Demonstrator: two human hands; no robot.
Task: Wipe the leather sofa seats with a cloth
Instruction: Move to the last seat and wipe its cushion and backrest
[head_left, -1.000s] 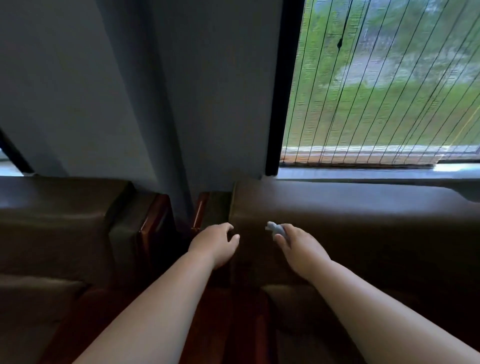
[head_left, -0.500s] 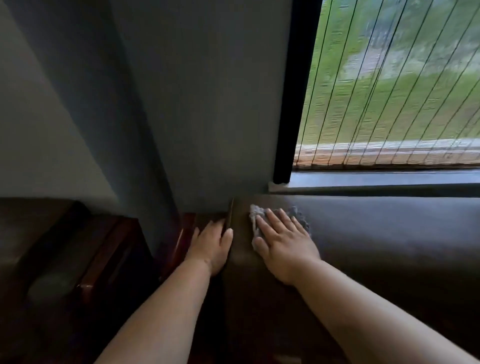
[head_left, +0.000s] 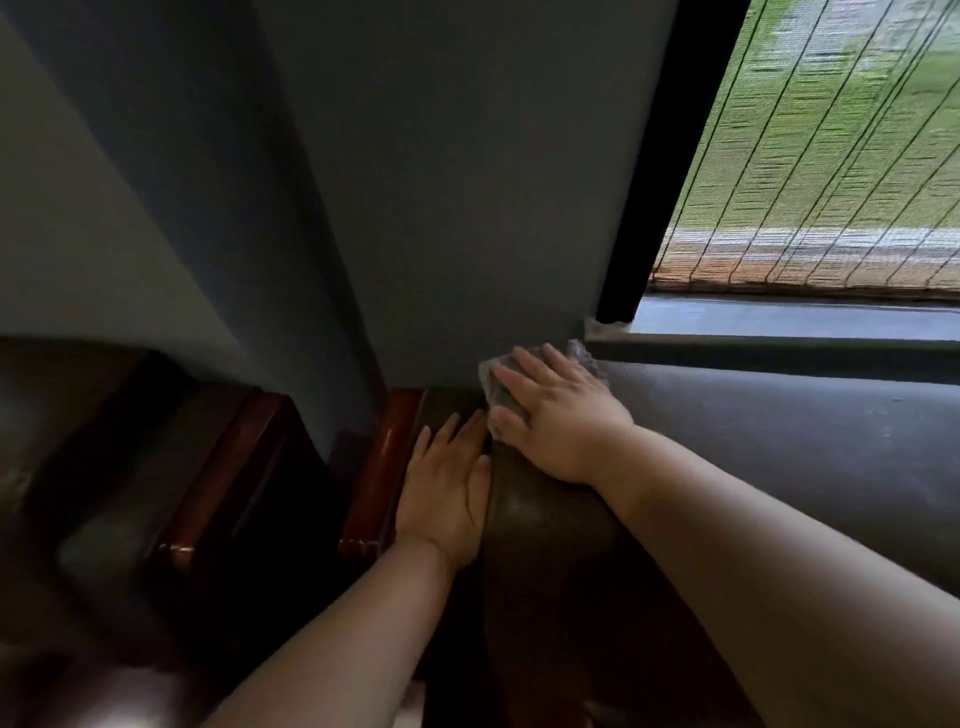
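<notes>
Right up against the wall (head_left: 467, 208), the right hand (head_left: 558, 415) presses the cloth (head_left: 496, 387).

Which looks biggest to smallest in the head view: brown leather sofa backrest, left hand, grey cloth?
1. Brown leather sofa backrest, far the largest.
2. Left hand, flat beside the backrest's end.
3. Grey cloth; mostly hidden under the right hand, so its real size is unsure.

I'm in a home's sitting room: leather sofa (head_left: 779, 441), wood-trimmed armrests (head_left: 374, 467), blinded window (head_left: 831, 156) at upper right.
</notes>
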